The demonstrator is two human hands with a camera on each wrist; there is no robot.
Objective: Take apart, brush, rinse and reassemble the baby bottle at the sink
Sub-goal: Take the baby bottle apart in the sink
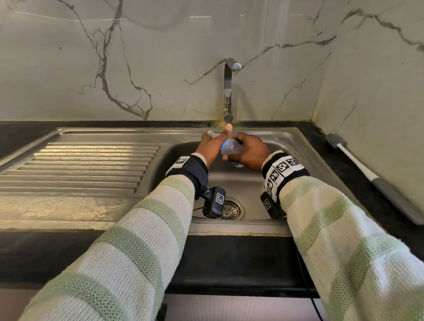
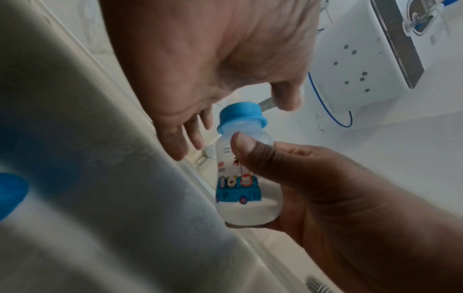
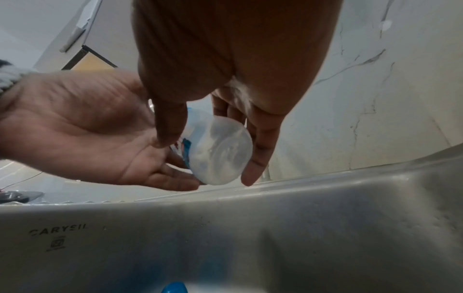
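Stainless sink [image 1: 274, 136] wall had "CARYSIL" stamped on it, closest to the wrist cam. Over the basin, right hand [image 1: 248, 155] was wrapped round the baby bottle [image 2: 241, 174], thumb on its neck, blue collar [image 2: 241, 116] on, cartoon bus print showing. Left hand [image 1: 210, 147] sat flat and open just beside it, holding nothing. Faucet [image 1: 228, 89] right above. Bottle brush [image 1: 371, 176] lay off on the right counter.

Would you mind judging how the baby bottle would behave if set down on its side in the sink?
The baby bottle looks round-bodied, so it would probably roll. Only a little white liquid shows inside, so it is likely light. The right hand grips translucent plastic, likely sturdy, perhaps slippery when wet.
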